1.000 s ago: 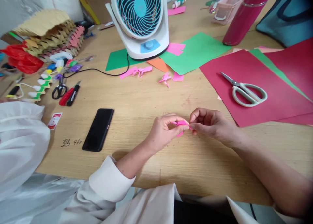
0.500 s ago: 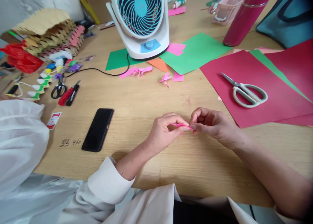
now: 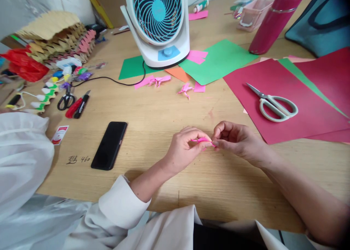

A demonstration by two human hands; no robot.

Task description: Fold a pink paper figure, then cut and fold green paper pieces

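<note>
Head view: we see a narrow pink paper piece (image 3: 201, 139) between our fingertips, over the table (image 3: 153, 108).
Left hand (image 3: 182, 147): thumb and fingers pinching the paper along its length.
Right hand (image 3: 238, 141): thumb and forefinger seemingly pinching its end; the exact contact we cannot tell.
Paper pinch: we would anchor with the left and work the end in small, light squeezes, since thin paper may tear.
Pink basket (image 3: 258, 16): we cannot make out its contents.
Magenta bottle (image 3: 269, 31): standing, its inside hidden from us.
Blue bag (image 3: 306, 36): contents likewise unseen.
</note>
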